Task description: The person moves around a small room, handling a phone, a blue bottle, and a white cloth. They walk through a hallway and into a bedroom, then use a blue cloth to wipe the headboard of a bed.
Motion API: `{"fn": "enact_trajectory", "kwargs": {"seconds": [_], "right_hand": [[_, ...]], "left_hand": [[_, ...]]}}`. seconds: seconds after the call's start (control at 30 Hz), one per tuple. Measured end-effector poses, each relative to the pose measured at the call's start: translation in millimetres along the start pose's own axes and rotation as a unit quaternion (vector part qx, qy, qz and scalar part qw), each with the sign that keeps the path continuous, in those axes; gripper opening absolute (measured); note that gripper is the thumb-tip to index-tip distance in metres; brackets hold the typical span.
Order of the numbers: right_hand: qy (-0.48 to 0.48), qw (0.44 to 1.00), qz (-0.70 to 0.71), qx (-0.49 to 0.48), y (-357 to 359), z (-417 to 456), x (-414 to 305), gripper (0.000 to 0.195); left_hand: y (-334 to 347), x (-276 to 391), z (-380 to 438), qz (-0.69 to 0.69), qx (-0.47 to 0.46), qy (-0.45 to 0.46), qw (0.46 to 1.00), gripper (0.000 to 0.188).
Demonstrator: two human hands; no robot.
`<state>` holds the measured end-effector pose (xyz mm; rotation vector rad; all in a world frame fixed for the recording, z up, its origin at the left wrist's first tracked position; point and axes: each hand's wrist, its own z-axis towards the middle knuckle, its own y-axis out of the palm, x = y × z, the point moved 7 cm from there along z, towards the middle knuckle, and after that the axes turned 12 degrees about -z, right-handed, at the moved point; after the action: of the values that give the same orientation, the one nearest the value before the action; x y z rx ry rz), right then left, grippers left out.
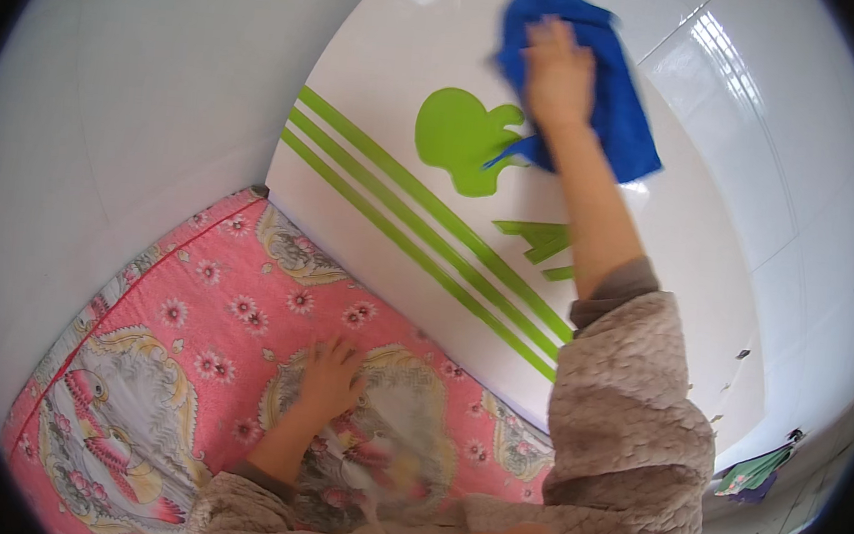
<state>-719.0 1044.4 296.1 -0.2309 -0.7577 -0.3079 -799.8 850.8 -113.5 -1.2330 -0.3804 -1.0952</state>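
Observation:
My right hand (560, 78) lies flat on a blue cloth (624, 109), pressing it against a glossy white headboard (384, 45) near its upper part. The cloth hangs in folds to the right of the hand, and one corner reaches over a green apple-like shape (456, 137) on the panel. Green letters, partly behind my right forearm, and green diagonal stripes (415, 221) mark the panel lower down. My left hand (332, 376) rests with spread fingers on a pink floral bedspread (205, 317), holding nothing.
A pale wall (133, 86) meets the bed and headboard on the left. More shiny light wall panels (768, 143) stand at the right. Green and purple fabric (757, 474) is at the lower right, near the picture's rim.

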Motion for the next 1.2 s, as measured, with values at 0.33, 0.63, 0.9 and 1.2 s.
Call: {"fn": "enact_trajectory", "kwargs": {"seconds": [0.33,0.63,0.9,1.2], "right_hand": [[-0.353,0.826,0.320,-0.300,-21,-158,-134,0.046],[-0.051,0.994,-0.086,-0.049,17,34,29,0.046],[-0.078,0.993,0.077,-0.039,57,131,-83,0.040],[-0.024,0.998,-0.023,-0.046,89,163,-62,0.047]], "left_hand": [[7,-4,-3,-0.008,0.006,0.013,1.000,0.038],[1,-3,-5,0.001,-0.027,0.006,1.000,0.037],[-9,-8,-11,-0.043,-0.007,0.015,0.999,0.036],[-23,-14,-13,-0.030,-0.014,0.016,0.999,0.038]]}}
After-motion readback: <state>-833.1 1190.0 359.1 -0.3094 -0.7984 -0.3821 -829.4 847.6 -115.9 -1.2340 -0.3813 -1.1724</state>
